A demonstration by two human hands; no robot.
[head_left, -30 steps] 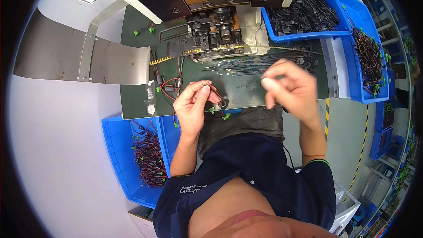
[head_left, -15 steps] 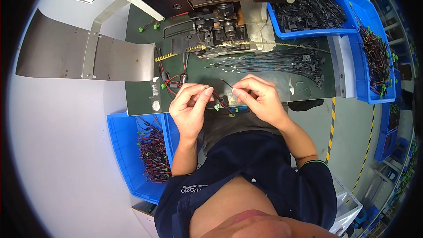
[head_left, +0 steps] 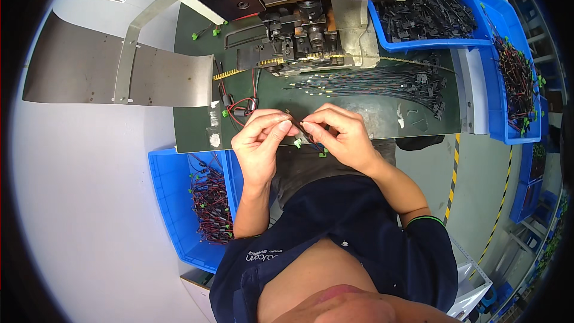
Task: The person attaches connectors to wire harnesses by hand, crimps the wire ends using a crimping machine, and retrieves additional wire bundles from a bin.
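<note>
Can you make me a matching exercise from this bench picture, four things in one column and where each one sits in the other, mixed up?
Things:
1. wire with green connectors
2. bundle of dark wires
3. blue bin of red and black wires
4. metal chute

Places:
A. spread on the green bench below the machine
B. low on the person's left, beside the bench
C. far left, sloping towards the bench
D. pinched between left hand and right hand

Pairs: 1-D, 2-A, 3-B, 4-C
</note>
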